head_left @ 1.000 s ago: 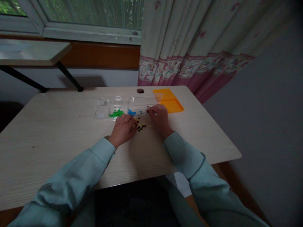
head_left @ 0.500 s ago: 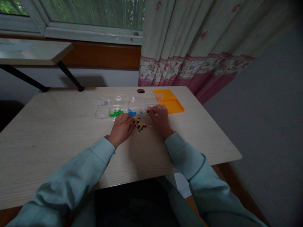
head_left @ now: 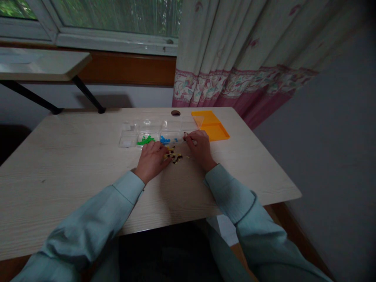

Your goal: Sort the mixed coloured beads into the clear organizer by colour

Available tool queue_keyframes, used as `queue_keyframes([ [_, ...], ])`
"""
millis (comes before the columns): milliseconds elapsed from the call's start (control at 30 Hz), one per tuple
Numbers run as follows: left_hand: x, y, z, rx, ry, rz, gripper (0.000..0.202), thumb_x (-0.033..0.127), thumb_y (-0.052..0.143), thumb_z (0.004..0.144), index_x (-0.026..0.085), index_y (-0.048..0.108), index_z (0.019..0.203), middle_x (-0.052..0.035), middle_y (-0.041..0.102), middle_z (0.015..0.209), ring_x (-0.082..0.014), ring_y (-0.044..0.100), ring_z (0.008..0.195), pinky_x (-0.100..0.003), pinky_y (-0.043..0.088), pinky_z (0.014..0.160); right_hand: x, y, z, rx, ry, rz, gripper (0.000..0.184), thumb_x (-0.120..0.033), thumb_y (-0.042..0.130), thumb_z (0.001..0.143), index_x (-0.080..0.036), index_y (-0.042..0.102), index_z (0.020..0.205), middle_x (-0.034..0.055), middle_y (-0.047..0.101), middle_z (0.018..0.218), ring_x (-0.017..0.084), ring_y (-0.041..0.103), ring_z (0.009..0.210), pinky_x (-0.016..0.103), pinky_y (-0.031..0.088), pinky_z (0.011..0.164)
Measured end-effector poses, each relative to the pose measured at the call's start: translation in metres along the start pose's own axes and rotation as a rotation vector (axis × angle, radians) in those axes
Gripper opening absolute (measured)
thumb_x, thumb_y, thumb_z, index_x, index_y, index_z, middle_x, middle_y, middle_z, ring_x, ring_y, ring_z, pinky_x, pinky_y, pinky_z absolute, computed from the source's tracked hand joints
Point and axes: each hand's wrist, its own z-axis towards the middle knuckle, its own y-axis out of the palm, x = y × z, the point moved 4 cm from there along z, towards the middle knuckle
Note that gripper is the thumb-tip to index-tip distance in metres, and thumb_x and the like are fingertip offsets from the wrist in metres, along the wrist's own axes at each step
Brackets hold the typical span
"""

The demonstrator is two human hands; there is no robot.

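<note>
A pile of tiny black and yellow pieces (head_left: pixel 177 157) lies on the table in front of a clear compartment box (head_left: pixel 128 139). My left hand (head_left: pixel 152 158) rests at the pile's left edge, thumb and fingers apart, touching the pieces. Over the box's right end compartment is my right hand (head_left: pixel 200 147), its fingers pinched together; what they hold, if anything, is too small to make out. Green pieces (head_left: pixel 146 140) fill one compartment, and blue pieces (head_left: pixel 165 140) lie in the one to its right. Small dark and pale pieces (head_left: pixel 185 135) show beside my right fingertips.
An orange tray (head_left: pixel 216 131) lies on the table behind my right hand. The box's clear lid (head_left: pixel 170 124) stands open at the back. A raised shelf (head_left: pixel 44 64) is at the left, and a curtain (head_left: pixel 217 86) hangs behind the table (head_left: pixel 73 168).
My left thumb and fingers have spread apart at the pile, showing more of the yellow pieces. My right hand stays over the right end compartment.
</note>
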Motion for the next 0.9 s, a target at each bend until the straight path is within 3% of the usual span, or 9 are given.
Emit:
queue_keyframes([
  [300, -0.0015, 0.002, 0.0, -0.016, -0.013, -0.024, 0.014, 0.031, 0.058, 0.087, 0.021, 0.065, 0.095, -0.0097, 0.058, 0.099, -0.0298, 0.049, 0.098, -0.045, 0.039, 0.08, -0.0029, -0.003, 0.0004, 0.0, -0.026, 0.003, 0.031, -0.038, 0.047, 0.095, -0.022, 0.071, 0.082, 0.0043, 0.07, 0.088, 0.02, 0.058, 0.092, 0.035, 0.038, 0.085],
  [700, 0.0003, 0.0018, -0.0004, -0.013, -0.008, -0.032, 0.014, 0.028, 0.052, 0.091, 0.02, 0.064, 0.092, -0.01, 0.059, 0.096, -0.0281, 0.05, 0.094, -0.043, 0.039, 0.078, -0.0006, 0.0013, -0.0001, -0.004, -0.019, 0.025, 0.031, -0.037, 0.048, 0.095, -0.022, 0.072, 0.082, 0.0043, 0.07, 0.088, 0.02, 0.057, 0.092, 0.036, 0.038, 0.086],
  [900, -0.0062, 0.0078, 0.0015, 0.029, -0.018, -0.137, 0.02, 0.027, 0.046, 0.094, 0.018, 0.064, 0.094, -0.0095, 0.058, 0.094, -0.0248, 0.051, 0.091, -0.04, 0.041, 0.079, -0.0012, 0.0019, -0.0005, 0.029, -0.058, 0.041, 0.031, -0.037, 0.049, 0.094, -0.021, 0.072, 0.08, 0.0051, 0.07, 0.085, 0.02, 0.058, 0.089, 0.036, 0.04, 0.086],
])
